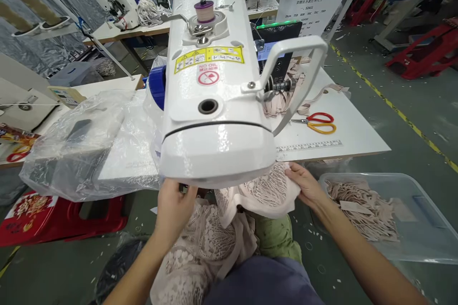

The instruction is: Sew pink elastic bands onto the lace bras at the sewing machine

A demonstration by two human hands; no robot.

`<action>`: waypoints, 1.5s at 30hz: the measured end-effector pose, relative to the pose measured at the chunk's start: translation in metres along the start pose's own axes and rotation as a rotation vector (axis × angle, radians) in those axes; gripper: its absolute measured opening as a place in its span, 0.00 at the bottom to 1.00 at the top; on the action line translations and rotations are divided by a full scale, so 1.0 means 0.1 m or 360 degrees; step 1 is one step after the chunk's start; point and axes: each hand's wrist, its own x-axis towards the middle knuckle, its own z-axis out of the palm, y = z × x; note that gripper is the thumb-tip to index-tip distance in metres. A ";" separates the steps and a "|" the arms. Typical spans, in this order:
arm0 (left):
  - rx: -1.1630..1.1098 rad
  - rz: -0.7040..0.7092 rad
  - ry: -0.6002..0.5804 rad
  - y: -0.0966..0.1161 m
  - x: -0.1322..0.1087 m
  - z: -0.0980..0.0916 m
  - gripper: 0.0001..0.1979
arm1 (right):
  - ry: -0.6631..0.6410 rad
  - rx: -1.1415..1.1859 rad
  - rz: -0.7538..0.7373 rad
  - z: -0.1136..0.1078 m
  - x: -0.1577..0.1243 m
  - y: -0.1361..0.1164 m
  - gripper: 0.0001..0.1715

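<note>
A white sewing machine (218, 152) stands right in front of me, its head covering the needle area. My right hand (304, 183) pinches the edge of a pale pink lace bra (270, 195) to the right of and below the machine head. My left hand (175, 207) reaches under the head's left side; its fingertips are hidden, so what they touch does not show. More lace bras (211, 238) lie heaped on my lap, just below the held one.
Red-and-yellow-handled scissors (320, 125) and a ruler (309, 147) lie on the white table (358, 128). At right is a clear plastic bin (422, 214) with beige straps (365, 209). Plastic sheeting (82, 147) covers the left tabletop; a red stool (89, 217) stands below.
</note>
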 end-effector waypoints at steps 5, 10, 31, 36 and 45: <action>0.0012 0.1052 -0.0161 0.45 -0.57 0.11 0.15 | -0.0221 -0.0448 -0.0367 0.22 -0.44 -0.33 0.25; 0.0152 0.1016 -0.0696 0.55 -0.60 0.29 0.22 | -0.1433 -0.1153 -0.0478 0.75 -0.79 -0.41 0.19; -0.0088 -0.0085 -0.0207 -0.20 -0.01 0.43 0.11 | -0.0589 -0.1556 -0.0554 0.89 0.01 -0.24 0.25; -0.0128 -0.0102 -0.0170 -0.26 -0.07 0.45 0.10 | -0.0577 -0.1522 -0.0554 0.90 0.02 -0.24 0.27; -0.0120 -0.0370 -0.0055 -0.39 -0.35 0.47 0.11 | -0.0554 -0.1434 -0.0519 0.69 -0.01 -0.11 0.27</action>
